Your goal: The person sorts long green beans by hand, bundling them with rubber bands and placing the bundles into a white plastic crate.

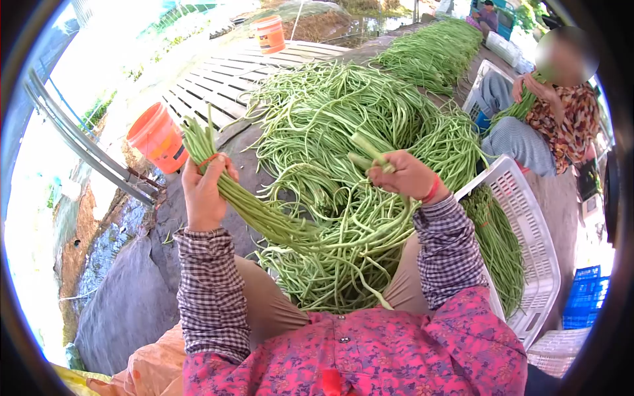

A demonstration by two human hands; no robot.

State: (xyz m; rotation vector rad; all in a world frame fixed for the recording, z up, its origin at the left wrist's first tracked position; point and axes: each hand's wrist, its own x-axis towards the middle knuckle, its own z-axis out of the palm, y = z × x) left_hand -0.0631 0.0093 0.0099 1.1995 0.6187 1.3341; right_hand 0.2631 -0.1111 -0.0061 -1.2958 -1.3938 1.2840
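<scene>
My left hand is closed around the upper part of a bundle of long green yardlong beans, whose far ends droop toward my lap. A reddish band crosses the bundle at my fingers. On the other side, my right hand grips a few thicker yardlong beans, their short ends poking out to the left. A red band circles that wrist. Between and beyond both hands spreads a large loose heap of yardlong beans, reaching down between my knees.
To my right stands a white plastic crate holding banded beans. Beyond it sits a co-worker with beans in hand. Orange buckets stand at left, near a slatted platform. Blue crates lie far right.
</scene>
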